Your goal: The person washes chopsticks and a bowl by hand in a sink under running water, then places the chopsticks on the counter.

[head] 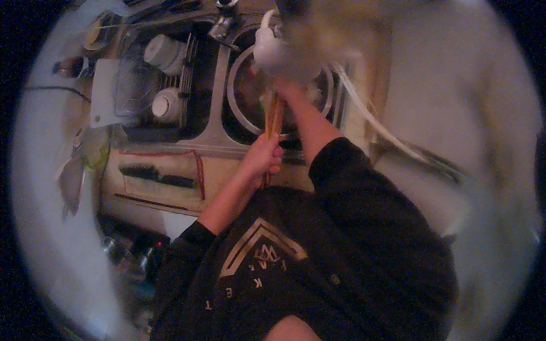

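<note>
Over the front rim of the sink, my left hand is closed around a bundle of thin wooden sticks, apparently chopsticks. They point away from me above a round metal basin set in the right sink bowl. My right hand is at the far end of the bundle, over the basin. Its fingers are partly hidden, so their grip cannot be made out. Beyond it is a blurred white rounded object with a curved handle-like part. The basin's contents are dim and unclear.
At left, a dish rack holds white crockery and a white cup. A white cutting board leans beside it. A dark-handled knife lies on a red-edged cloth. The metal faucet stands behind the sink divider.
</note>
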Action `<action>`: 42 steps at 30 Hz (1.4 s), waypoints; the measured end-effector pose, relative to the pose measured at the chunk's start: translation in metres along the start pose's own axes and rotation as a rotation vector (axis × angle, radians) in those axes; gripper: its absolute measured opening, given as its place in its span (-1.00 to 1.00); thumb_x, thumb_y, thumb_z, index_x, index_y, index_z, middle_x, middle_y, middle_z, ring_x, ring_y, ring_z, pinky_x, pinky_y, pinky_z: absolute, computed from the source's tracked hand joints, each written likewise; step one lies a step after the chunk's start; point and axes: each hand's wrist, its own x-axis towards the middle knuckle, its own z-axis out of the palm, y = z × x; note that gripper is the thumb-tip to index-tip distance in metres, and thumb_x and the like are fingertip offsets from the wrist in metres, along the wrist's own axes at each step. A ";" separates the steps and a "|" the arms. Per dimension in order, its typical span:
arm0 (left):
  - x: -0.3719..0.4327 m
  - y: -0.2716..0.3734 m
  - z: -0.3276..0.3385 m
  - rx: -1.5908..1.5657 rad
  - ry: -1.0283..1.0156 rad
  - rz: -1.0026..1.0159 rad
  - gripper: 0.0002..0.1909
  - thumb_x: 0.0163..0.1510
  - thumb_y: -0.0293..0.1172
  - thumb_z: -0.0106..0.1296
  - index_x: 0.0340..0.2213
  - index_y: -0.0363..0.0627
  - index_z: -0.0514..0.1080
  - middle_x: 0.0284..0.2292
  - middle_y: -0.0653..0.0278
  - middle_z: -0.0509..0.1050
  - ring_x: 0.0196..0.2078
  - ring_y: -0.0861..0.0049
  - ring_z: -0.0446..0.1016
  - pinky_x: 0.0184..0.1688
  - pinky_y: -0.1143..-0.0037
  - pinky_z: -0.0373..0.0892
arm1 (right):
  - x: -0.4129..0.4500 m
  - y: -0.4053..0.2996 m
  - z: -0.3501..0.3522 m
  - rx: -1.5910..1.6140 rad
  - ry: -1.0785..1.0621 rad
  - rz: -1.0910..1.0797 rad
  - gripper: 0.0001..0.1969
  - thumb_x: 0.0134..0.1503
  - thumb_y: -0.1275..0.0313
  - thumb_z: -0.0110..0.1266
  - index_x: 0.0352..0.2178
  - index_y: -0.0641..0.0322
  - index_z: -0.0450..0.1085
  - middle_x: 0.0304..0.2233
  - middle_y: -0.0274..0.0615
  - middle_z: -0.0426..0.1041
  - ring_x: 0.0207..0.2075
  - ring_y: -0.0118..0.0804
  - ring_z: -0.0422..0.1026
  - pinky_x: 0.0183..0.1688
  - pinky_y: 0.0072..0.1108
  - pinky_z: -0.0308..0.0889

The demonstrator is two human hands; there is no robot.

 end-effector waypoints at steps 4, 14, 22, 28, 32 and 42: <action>-0.014 -0.003 -0.005 -0.067 0.015 0.007 -0.77 0.09 -0.13 -0.30 -0.34 -0.01 0.14 -0.62 0.41 0.19 -0.76 0.75 0.07 -0.80 0.70 0.02 | -0.019 -0.050 -0.046 0.083 0.124 0.067 -0.53 -0.12 0.18 -0.03 -0.19 0.26 0.26 -0.16 0.07 0.28 -0.15 0.03 0.29 -0.14 -0.29 0.21; -0.028 -0.008 -0.013 -0.042 0.064 0.278 -0.86 -0.01 -0.39 -0.20 -0.38 -0.13 0.15 -0.55 0.30 0.29 -0.69 0.69 0.20 -0.74 0.67 0.13 | -0.082 -0.059 -0.125 1.331 -0.118 0.285 -0.69 0.09 0.28 -0.17 -0.22 0.30 0.24 -0.35 -0.23 0.36 -0.35 -0.40 0.32 -0.27 -0.58 0.24; -0.028 -0.012 -0.035 -0.057 0.108 0.293 -0.80 0.04 -0.39 -0.23 -0.26 -0.09 0.11 -0.49 0.25 0.36 -0.69 0.69 0.21 -0.75 0.68 0.12 | -0.062 -0.052 -0.120 1.132 0.194 0.210 -0.71 0.09 0.26 -0.19 -0.41 0.31 0.29 -0.51 -0.31 0.32 -0.49 -0.52 0.20 -0.43 -0.66 0.16; -0.033 -0.014 -0.061 0.127 0.227 0.266 -0.78 0.06 -0.34 -0.25 -0.23 -0.07 0.08 -0.45 0.28 0.38 -0.69 0.70 0.20 -0.75 0.69 0.11 | -0.062 -0.054 -0.100 0.618 0.392 0.209 -0.73 0.04 0.31 -0.18 -0.39 0.34 0.31 -0.45 -0.07 0.39 -0.40 -0.16 0.37 -0.34 -0.42 0.25; -0.032 -0.013 -0.062 0.096 0.219 0.295 -0.76 0.05 -0.33 -0.23 -0.23 -0.07 0.12 -0.42 0.30 0.39 -0.65 0.71 0.21 -0.69 0.70 0.15 | -0.071 -0.079 -0.078 -0.180 0.075 -0.159 -0.74 -0.02 0.38 -0.20 -0.36 0.33 0.32 -0.37 0.11 0.37 -0.28 0.01 0.35 -0.20 -0.30 0.24; 0.005 -0.008 -0.040 0.058 0.168 0.404 -0.73 0.01 -0.43 -0.18 -0.20 -0.14 0.15 -0.32 0.29 0.41 -0.49 0.68 0.33 -0.57 0.68 0.23 | -0.049 -0.047 -0.027 0.055 -0.200 0.096 -0.68 0.01 0.34 -0.20 -0.21 0.27 0.26 -0.15 0.06 0.27 -0.13 -0.01 0.27 -0.09 -0.26 0.15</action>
